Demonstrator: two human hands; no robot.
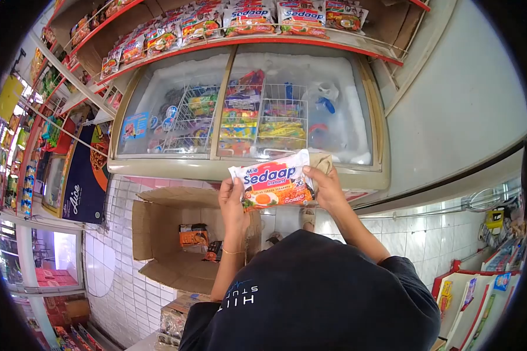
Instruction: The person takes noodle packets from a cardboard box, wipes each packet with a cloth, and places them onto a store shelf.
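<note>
A packet of instant noodles (pixel 275 181), white and red with an egg pictured on it, is held out level in front of me. My left hand (pixel 233 202) pinches its left edge between thumb and fingers. At the other end, my right hand (pixel 327 186) grips the right edge, thumb on the front. Behind that upper right corner shows a crumpled beige cloth or paper (pixel 321 161); whether my right hand holds it too is hard to tell. Below my left forearm stands an open cardboard box (pixel 175 202) with a few orange and black packets (pixel 193 236) inside.
A chest freezer (pixel 246 167) with sliding glass lids and ice cream inside lies straight ahead. Above it runs a red-edged shelf (pixel 257 40) lined with noodle packets (pixel 249 17). Snack racks (pixel 20 152) stand at left, another rack (pixel 474 298) at lower right. The floor is tiled.
</note>
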